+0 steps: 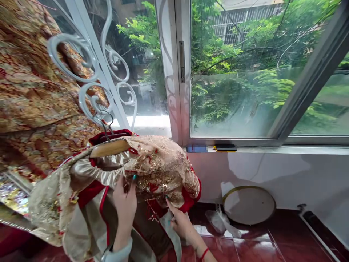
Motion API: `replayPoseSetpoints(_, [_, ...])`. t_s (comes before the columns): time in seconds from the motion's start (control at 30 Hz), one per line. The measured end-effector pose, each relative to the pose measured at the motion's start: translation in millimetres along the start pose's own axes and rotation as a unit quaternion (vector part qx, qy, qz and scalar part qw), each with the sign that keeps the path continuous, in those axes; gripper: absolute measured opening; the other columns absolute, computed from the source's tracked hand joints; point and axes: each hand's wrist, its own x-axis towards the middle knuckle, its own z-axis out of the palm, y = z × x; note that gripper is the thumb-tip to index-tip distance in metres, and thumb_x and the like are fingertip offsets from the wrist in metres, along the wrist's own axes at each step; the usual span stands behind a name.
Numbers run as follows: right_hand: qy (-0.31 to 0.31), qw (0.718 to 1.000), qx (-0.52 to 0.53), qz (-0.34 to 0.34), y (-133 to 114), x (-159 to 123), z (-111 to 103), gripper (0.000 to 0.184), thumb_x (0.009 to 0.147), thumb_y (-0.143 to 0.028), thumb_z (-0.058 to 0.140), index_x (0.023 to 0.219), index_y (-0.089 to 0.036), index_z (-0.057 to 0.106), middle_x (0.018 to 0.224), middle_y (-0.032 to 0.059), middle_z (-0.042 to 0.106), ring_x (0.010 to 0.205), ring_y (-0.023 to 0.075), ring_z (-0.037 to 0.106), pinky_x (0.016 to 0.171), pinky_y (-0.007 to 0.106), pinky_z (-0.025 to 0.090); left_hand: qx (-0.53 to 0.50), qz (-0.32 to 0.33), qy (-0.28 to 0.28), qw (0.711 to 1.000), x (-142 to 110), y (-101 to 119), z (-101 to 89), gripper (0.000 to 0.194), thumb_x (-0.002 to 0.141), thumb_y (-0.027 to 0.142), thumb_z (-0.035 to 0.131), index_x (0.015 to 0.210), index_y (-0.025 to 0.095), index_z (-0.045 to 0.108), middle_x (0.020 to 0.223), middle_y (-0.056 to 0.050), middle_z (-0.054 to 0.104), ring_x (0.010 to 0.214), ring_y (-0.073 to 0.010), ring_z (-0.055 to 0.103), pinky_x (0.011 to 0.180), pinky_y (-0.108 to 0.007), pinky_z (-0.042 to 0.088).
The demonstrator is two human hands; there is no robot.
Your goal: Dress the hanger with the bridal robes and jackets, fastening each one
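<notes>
A beige embroidered jacket (160, 160) with gold sequins, red trim and a pale satin lining hangs on a wooden hanger (110, 148). My left hand (125, 198) is closed on the jacket's front edge just below the neckline, thumb and fingers pinching the cloth. Lower and to the right, my right hand (178, 220) has its index finger stretched out against the sequined front, near the lower edge. Its other fingers are bent and apart from the index finger, and I see nothing held in them. A red tassel-like trim (153, 211) dangles between the hands.
A white scrolled metal rack (102, 65) stands behind the hanger, beside a patterned gold curtain-like cloth (32, 91). A black and yellow object (225, 148) lies on the windowsill. Against the wall are a round pale disc (249, 205), a clear plastic bag (220, 222) and a dark bar (321, 229).
</notes>
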Motion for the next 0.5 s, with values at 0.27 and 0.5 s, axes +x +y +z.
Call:
replayPoseSetpoints(0.27, [0.308,0.936,0.164,-0.048,-33,-11,-96,0.025,0.088,-0.033,0.055,0.101,-0.016,0.067,0.088,0.0072,0.07,0.077,0.0202,0.065,0.072,0.032,0.054,-0.067,-0.045,0.058,0.995,-16,-35,12.3,0.046,0.076,0.058,0.063,0.1,0.02,0.057,0.091,-0.005,0.065,0.079,-0.019,0.062,0.072,-0.029,0.05])
replayPoseSetpoints(0.5, [0.318,0.889,-0.059,-0.323,-137,35,-165,0.046,0.089,-0.034,0.063,0.133,-0.03,0.053,0.134,0.0078,0.055,0.128,0.0241,0.046,0.109,0.047,0.04,-0.157,-0.146,-0.127,0.968,-118,-105,18.3,0.067,0.052,0.059,0.079,0.103,0.02,0.059,0.098,-0.009,0.07,0.088,-0.028,0.067,0.079,-0.039,0.056])
